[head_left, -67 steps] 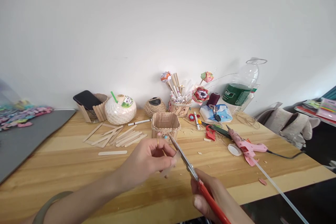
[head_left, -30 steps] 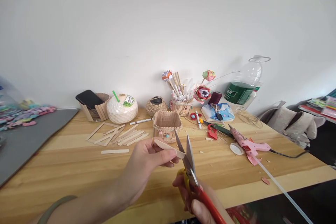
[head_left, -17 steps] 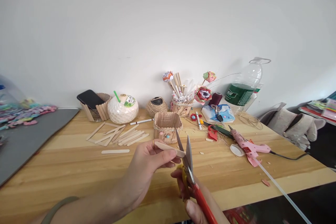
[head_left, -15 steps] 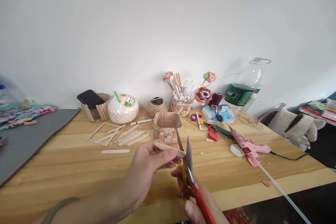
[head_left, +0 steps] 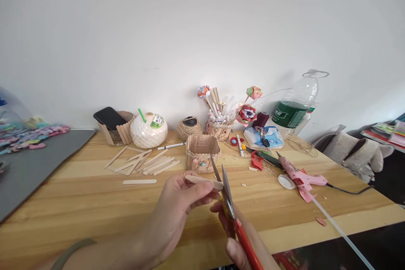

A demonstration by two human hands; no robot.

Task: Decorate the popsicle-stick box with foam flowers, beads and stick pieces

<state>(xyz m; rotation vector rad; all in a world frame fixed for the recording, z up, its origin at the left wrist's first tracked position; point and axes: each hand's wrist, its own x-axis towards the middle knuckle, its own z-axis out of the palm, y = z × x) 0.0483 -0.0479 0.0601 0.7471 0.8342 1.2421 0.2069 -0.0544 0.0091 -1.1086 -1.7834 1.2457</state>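
Between thumb and fingers, my left hand pinches a wooden craft stick. My right hand grips a pair of scissors with a red handle, its blades parted and pointing up and away. The stick's right end lies at the blades, between them as far as I can see. Just beyond the hands stands a small box made of craft sticks, trimmed with twine and small beads. Loose craft sticks lie in a pile to its left, and a single stick lies nearer.
A pink glue gun with a long glue stick rests on the right of the wooden table. Along the wall stand a phone holder, a white coconut, a twine ball, paper flowers and a large bottle.
The scissor blades have closed slightly around the end of the stick. My right hand has shifted a little to the right, while the left stays nearly still.
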